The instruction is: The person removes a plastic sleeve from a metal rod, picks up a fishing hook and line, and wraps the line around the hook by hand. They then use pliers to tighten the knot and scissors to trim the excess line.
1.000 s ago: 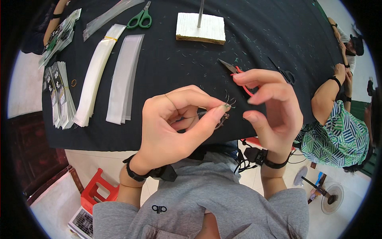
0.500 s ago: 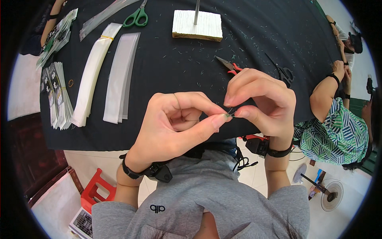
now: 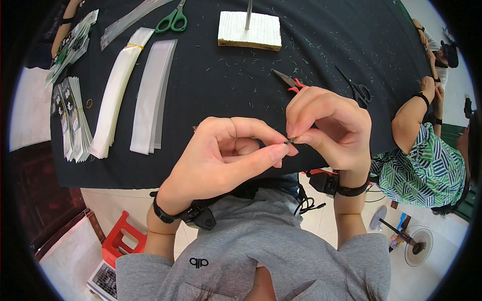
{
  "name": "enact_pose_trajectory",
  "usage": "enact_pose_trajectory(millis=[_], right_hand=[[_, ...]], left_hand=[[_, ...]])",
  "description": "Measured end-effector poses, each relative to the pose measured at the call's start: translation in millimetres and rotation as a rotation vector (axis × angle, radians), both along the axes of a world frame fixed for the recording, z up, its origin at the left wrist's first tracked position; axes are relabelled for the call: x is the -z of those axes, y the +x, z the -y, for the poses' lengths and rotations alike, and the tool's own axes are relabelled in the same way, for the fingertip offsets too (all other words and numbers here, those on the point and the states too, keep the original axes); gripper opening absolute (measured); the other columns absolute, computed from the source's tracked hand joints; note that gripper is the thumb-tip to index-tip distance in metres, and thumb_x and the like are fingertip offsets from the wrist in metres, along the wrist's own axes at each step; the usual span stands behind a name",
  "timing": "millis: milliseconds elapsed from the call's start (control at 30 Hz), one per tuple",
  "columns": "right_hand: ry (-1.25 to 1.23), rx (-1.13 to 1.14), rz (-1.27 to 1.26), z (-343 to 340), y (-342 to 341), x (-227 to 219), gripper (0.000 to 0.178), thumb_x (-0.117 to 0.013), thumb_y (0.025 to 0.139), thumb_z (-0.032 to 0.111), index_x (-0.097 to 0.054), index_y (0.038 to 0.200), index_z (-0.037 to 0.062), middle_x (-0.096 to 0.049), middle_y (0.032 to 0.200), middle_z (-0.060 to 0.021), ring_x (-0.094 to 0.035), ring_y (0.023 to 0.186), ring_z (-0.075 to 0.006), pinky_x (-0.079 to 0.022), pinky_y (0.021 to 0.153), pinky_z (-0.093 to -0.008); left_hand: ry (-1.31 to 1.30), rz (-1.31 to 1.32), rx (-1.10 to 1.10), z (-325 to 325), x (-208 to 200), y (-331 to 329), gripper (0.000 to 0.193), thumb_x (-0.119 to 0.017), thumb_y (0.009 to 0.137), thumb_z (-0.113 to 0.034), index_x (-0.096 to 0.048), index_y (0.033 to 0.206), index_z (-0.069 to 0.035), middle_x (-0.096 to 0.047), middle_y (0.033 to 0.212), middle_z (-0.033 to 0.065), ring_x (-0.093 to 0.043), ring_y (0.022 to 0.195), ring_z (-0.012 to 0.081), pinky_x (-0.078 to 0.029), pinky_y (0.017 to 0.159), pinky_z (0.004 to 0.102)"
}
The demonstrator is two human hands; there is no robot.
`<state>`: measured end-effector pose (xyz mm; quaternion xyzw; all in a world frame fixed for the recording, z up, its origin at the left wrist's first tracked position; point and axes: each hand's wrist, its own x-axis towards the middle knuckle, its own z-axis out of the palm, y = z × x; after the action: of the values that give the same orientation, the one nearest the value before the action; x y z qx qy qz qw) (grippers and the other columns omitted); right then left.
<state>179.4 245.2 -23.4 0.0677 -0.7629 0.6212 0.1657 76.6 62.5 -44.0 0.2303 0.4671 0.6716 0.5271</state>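
Observation:
Above the near edge of the black-covered table [image 3: 211, 85], my two hands meet at their fingertips. My left hand [image 3: 213, 163] pinches a short, thin, dark green cord [image 3: 290, 142] between thumb and forefinger. On its other side, the thumb and forefinger of my right hand [image 3: 334, 130] grip the same cord. Most of it is covered by the fingers, and whether it has a knot I cannot make out. Just beyond my right hand lie pliers [image 3: 285, 79] with red handles, partly hidden by it, and black scissors [image 3: 360, 93].
A white block [image 3: 249, 32] with an upright metal rod [image 3: 248, 17] stands at the back. Green-handled scissors [image 3: 172, 21], clear plastic sleeves [image 3: 153, 98], a banded white bundle [image 3: 120, 95] and printed packs [image 3: 75, 120] lie left. Green thread scraps dot the cloth. Another person's arm [image 3: 409, 118] rests at right.
My right thumb and forefinger have closed together on the cord, where a gap showed between them before. Both hands stay in nearly the same place.

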Motion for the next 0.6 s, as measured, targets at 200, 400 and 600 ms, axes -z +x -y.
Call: enact_pose_trajectory(millis=[200,400,600], right_hand=[[-0.034,-0.011,-0.003,1,-3,1,0.011,-0.074,0.076,0.000,-0.063,0.080,-0.0027,-0.063,0.078,-0.0126,-0.059,0.074,-0.0217,-0.047,0.067,-0.0327],[0.021,0.079,0.047,-6,9,4,0.013,-0.068,0.079,-0.003,-0.064,0.092,-0.0052,-0.065,0.092,-0.0165,-0.061,0.088,-0.0248,-0.048,0.081,-0.0351],[0.471,0.766,0.350,-61,53,2,0.012,-0.062,0.087,0.000,-0.066,0.099,-0.0009,-0.067,0.088,-0.0056,-0.062,0.084,-0.0111,-0.048,0.078,-0.0249]], left_hand=[[0.025,0.053,0.011,0,0,0,0.018,-0.065,0.091,-0.009,-0.068,0.103,0.004,-0.071,0.093,0.0099,-0.057,0.068,0.0019,-0.046,0.062,0.0154],[0.083,-0.175,-0.130,-1,5,5,0.012,-0.064,0.088,-0.001,-0.070,0.096,0.004,-0.063,0.075,0.0001,-0.039,0.054,-0.0034,-0.027,0.049,0.0152],[0.135,-0.253,-0.321,-2,13,15,0.013,-0.063,0.083,0.006,-0.071,0.092,0.005,-0.061,0.071,0.0003,-0.033,0.050,-0.0044,-0.020,0.046,0.0163]])
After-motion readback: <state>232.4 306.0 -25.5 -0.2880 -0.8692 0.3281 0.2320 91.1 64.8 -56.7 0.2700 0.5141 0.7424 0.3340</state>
